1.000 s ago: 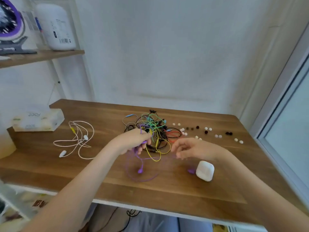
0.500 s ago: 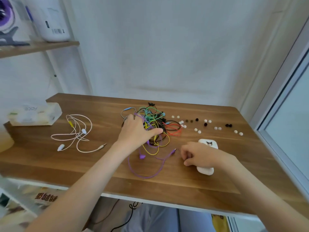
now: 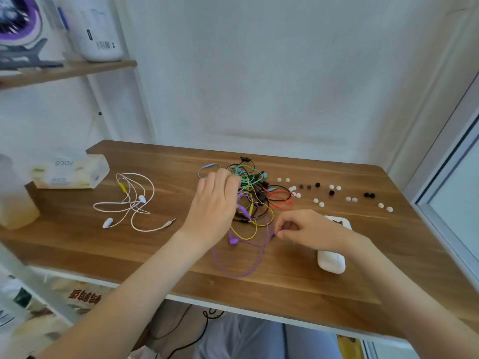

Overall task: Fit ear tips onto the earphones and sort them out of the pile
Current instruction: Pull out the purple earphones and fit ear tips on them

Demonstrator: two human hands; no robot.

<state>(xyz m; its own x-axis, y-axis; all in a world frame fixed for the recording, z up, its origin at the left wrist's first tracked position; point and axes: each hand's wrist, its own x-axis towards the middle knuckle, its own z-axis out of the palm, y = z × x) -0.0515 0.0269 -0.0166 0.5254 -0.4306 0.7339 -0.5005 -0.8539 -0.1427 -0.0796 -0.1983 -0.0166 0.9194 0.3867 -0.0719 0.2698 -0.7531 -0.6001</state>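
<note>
A tangled pile of coloured earphones [image 3: 255, 195] lies mid-table, with green, yellow, red, black and blue cords. My left hand [image 3: 215, 203] rests on the pile's left side, fingers curled into the cords. A purple earphone cord [image 3: 241, 268] loops out of the pile toward the table's front edge, one purple earbud [image 3: 232, 240] lying beside it. My right hand [image 3: 303, 229] pinches the purple cord's plug end. Loose white and dark ear tips [image 3: 334, 194] are scattered right of the pile. A white earphone set [image 3: 132, 203] lies apart on the left.
A white earbud case [image 3: 331, 261] sits by my right wrist, partly under it. A tissue pack [image 3: 68, 172] and a pale jar [image 3: 14, 203] stand at the far left. A shelf [image 3: 67, 71] with a white container hangs above left. A window frame borders the right.
My left hand moved from the purple cord up onto the pile. My right hand shifted left and took the purple cord's plug end. The camera view dropped slightly.
</note>
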